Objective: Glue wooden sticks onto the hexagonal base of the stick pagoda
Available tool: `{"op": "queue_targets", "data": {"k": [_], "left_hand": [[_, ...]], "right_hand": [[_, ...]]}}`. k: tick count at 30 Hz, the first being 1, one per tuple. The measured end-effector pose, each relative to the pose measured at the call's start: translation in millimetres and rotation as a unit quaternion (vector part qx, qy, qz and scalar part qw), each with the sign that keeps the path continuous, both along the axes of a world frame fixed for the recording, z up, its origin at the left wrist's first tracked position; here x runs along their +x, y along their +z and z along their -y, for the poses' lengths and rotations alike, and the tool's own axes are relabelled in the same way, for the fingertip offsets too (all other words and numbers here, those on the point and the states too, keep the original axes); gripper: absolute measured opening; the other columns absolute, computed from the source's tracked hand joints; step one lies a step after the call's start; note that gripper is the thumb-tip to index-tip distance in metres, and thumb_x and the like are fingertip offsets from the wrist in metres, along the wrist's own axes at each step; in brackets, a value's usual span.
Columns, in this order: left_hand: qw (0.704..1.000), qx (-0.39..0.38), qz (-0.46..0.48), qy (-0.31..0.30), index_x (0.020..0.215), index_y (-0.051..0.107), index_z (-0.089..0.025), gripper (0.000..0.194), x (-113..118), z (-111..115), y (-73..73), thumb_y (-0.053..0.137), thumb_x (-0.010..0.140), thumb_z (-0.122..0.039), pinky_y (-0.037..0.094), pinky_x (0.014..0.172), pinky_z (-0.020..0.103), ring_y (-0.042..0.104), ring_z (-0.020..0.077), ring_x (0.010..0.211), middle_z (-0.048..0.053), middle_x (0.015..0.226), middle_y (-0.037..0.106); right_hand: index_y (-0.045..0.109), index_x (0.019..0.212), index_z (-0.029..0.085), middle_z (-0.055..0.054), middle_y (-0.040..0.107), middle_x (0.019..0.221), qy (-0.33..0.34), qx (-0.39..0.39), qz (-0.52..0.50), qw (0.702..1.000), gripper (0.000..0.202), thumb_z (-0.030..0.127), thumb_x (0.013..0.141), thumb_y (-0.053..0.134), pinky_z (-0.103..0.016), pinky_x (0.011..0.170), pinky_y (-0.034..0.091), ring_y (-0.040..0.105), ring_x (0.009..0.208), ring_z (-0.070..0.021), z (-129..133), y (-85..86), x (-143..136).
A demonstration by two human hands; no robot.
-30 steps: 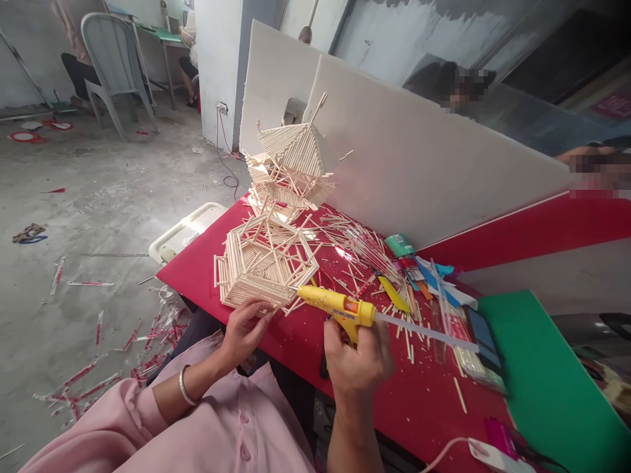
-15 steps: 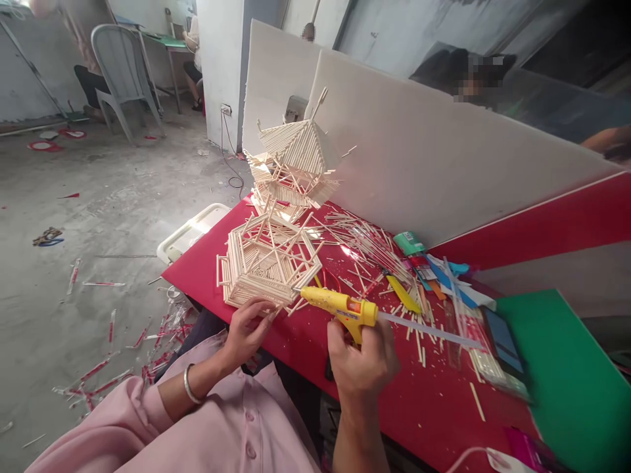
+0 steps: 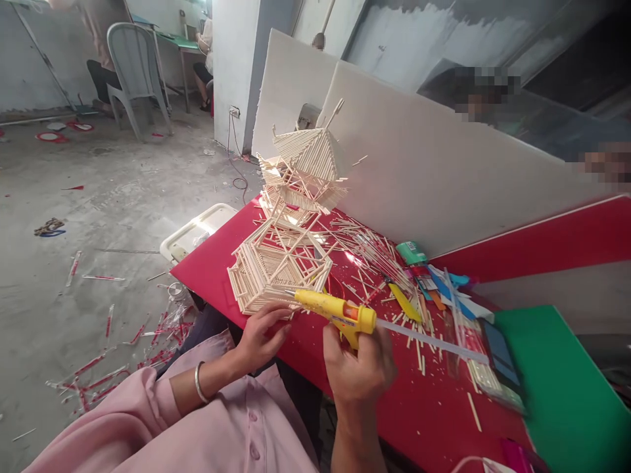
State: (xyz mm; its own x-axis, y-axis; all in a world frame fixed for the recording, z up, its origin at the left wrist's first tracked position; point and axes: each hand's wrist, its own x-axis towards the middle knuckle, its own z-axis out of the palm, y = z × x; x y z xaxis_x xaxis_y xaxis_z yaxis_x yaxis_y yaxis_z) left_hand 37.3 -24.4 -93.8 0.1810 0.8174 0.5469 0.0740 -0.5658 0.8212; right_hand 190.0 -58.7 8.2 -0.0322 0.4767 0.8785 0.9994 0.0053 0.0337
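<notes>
In my right hand [image 3: 359, 364] is a yellow glue gun [image 3: 335, 310], with a long clear glue stick [image 3: 434, 341] coming out of its back. Its nozzle points left, at the near edge of a six-sided frame of thin wooden sticks [image 3: 280, 263]. Against that same near edge rest the fingertips of my left hand [image 3: 263, 336]; its fingers are bent, and whether a small stick is between them is too small to tell. Behind the frame stands a tiered stick tower with a pointed roof [image 3: 310, 152].
Loose sticks [image 3: 365, 249] lie across the red table [image 3: 296, 351]. To the right are a green roll [image 3: 411, 252], a yellow cutter [image 3: 404, 302], stick packets and a green board [image 3: 562, 374]. A white panel [image 3: 394, 157] rises behind; people are beyond it.
The view has shifted slightly. The glue gun has moved left relative to the stick frame, its nozzle now over the near edge. My left hand's fingers have spread a little, and the frame has turned slightly.
</notes>
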Motion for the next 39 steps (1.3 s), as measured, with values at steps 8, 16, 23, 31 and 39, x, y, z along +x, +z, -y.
{"op": "queue_targets", "data": {"k": [8, 16, 23, 31, 39], "left_hand": [[0.986, 0.154, 0.018, 0.056, 0.100, 0.063, -0.019, 0.023, -31.7, 3.0, 24.0, 0.054, 0.084, -0.005, 0.054, 0.067, 0.030, 0.065, 0.0170, 0.075, 0.007, 0.084, 0.069], [0.986, 0.160, 0.032, 0.032, 0.100, 0.060, -0.018, 0.021, -42.4, 4.7, 33.0, 0.054, 0.085, -0.005, 0.054, 0.063, 0.023, 0.065, 0.0143, 0.072, 0.007, 0.081, 0.067], [0.990, 0.140, 0.023, -0.001, 0.097, 0.061, -0.019, 0.018, -40.7, 7.5, 28.7, 0.055, 0.085, -0.007, 0.054, 0.061, 0.024, 0.067, 0.0157, 0.070, 0.007, 0.080, 0.069], [0.991, 0.130, 0.023, -0.010, 0.096, 0.061, -0.018, 0.017, -37.7, 10.8, 24.8, 0.056, 0.085, -0.007, 0.053, 0.061, 0.024, 0.066, 0.0156, 0.070, 0.008, 0.080, 0.069], [0.991, 0.131, 0.019, -0.003, 0.095, 0.062, -0.019, 0.015, -37.2, 9.5, 30.2, 0.053, 0.088, -0.010, 0.053, 0.059, 0.023, 0.066, 0.0151, 0.067, 0.007, 0.078, 0.069]], "right_hand": [[0.059, 0.085, 0.020, -0.004, 0.064, 0.071, 0.020, -0.011, 0.016, 1.000, 0.014, 0.019, 0.076, 0.070, -0.026, 0.051, 0.046, 0.063, 0.059, -0.0168, -6.5, 1.1, -15.5], [0.060, 0.085, 0.020, -0.004, 0.066, 0.071, 0.016, 0.000, 0.039, 0.999, 0.016, 0.020, 0.075, 0.073, -0.026, 0.051, 0.048, 0.064, 0.058, -0.0170, -8.3, 6.9, -23.4], [0.062, 0.092, 0.018, -0.006, 0.067, 0.077, 0.018, -0.026, 0.028, 0.999, 0.022, 0.022, 0.074, 0.074, -0.027, 0.057, 0.051, 0.066, 0.064, -0.0187, -5.8, 1.5, -22.9], [0.063, 0.099, 0.018, -0.005, 0.065, 0.074, 0.020, -0.035, 0.030, 0.999, 0.026, 0.022, 0.075, 0.073, -0.028, 0.061, 0.052, 0.066, 0.066, -0.0200, -3.3, 0.3, -21.4], [0.065, 0.102, 0.018, -0.005, 0.064, 0.072, 0.019, -0.011, 0.031, 0.999, 0.029, 0.024, 0.075, 0.074, -0.028, 0.059, 0.051, 0.065, 0.065, -0.0196, -2.9, 0.0, -17.8]]}}
